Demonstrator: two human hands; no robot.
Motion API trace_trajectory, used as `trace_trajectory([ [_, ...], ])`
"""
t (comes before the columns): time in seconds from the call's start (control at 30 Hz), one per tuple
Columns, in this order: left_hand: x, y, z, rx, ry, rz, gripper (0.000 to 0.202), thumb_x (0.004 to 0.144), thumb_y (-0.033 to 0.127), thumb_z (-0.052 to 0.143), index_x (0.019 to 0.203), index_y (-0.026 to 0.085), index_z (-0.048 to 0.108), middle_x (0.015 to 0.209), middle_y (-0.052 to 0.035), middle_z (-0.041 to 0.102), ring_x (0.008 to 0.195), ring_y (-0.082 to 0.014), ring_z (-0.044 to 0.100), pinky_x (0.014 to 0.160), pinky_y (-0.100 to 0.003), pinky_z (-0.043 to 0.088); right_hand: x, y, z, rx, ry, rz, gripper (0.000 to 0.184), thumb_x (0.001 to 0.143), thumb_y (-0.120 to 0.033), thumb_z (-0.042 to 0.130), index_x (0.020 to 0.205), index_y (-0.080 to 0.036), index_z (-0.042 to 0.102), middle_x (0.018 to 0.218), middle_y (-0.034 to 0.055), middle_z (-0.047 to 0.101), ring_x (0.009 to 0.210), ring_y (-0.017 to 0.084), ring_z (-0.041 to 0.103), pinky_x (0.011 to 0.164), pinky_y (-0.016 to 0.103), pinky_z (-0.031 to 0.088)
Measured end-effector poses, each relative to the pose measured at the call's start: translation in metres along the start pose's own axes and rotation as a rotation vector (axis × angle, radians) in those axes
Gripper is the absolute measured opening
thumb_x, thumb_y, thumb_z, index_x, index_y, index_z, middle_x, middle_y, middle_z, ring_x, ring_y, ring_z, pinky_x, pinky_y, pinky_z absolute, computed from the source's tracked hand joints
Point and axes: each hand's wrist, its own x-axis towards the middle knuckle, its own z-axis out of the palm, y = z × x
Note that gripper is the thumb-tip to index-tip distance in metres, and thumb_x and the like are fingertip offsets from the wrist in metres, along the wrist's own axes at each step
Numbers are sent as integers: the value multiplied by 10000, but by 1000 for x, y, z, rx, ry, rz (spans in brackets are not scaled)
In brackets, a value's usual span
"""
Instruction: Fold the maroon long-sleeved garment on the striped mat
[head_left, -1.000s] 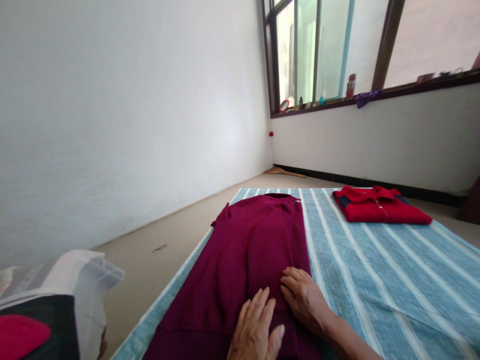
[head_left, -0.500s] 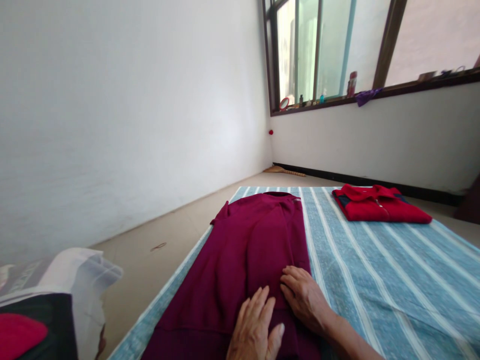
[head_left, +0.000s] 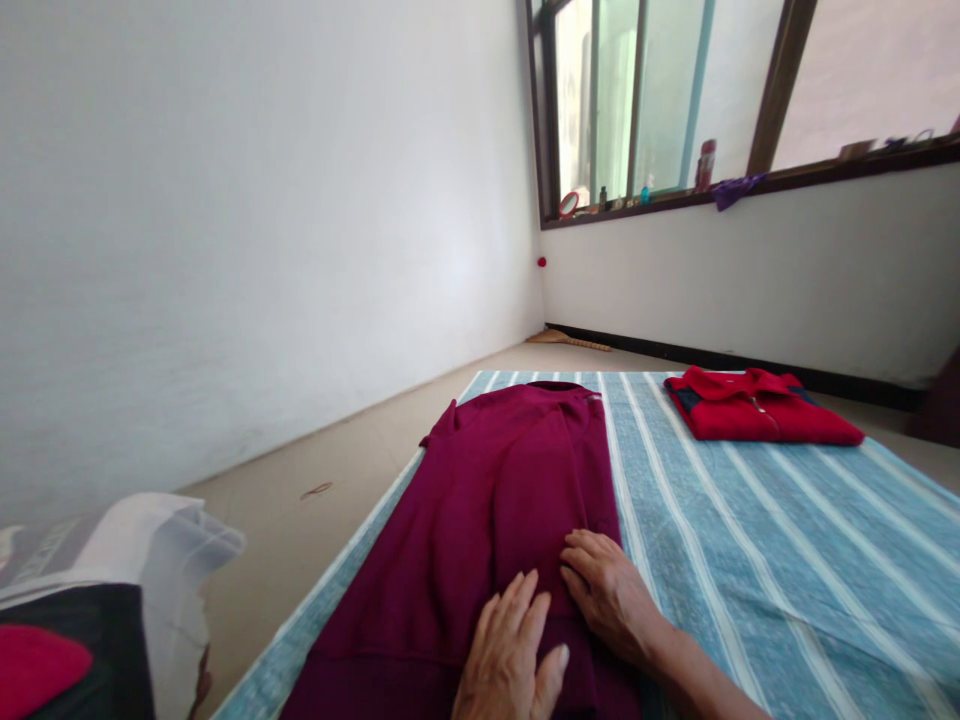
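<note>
A maroon sweatshirt lies spread on the blue-and-white striped bed sheet, its neckline at the far end and its ribbed hem close to me. The right side looks folded inward over the body. My left hand rests flat on the lower part of the cloth, fingers stretched out and thumb apart. Just to its right, my right hand lies on the folded edge with its fingers slightly bent and spread. Neither hand grips the fabric.
A folded red zip-collar top lies at the far right of the sheet. White plastic bags with dark and red items stand at the lower left. A broom lies on the floor by the corner. Small items line the windowsill.
</note>
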Motion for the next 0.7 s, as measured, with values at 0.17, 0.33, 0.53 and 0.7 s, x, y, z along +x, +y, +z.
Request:
trace_trajectory([
  [0.17,0,0,1,-6,20,1,373,924,354,427,1212,156,554,1226,-92,637,1099,-204,615,818,-335,577,0,1,0,-11,8,-13,190,902,-146,468,964,-191,643,1051,80,657,1038,225,582,950,399,445],
  [0.33,-2,1,3,-48,32,-26,378,922,354,433,1228,162,544,1240,-92,627,1115,-204,602,843,-330,564,0,0,-1,-16,11,-14,188,895,-142,468,930,-192,645,1051,83,657,1040,227,583,951,401,449],
  [0.53,-4,1,6,-82,33,-47,380,916,357,451,1237,175,540,1259,-88,614,1133,-203,589,875,-327,547,0,0,0,-26,21,-13,194,899,-155,464,943,-197,649,1043,80,660,1036,225,588,948,398,453],
  [0.7,-3,1,4,-86,28,-39,381,915,362,457,1238,175,535,1252,-84,620,1124,-201,597,865,-319,551,0,0,0,-15,5,-5,188,899,-153,463,912,-197,645,1050,79,656,1044,225,582,961,398,443],
])
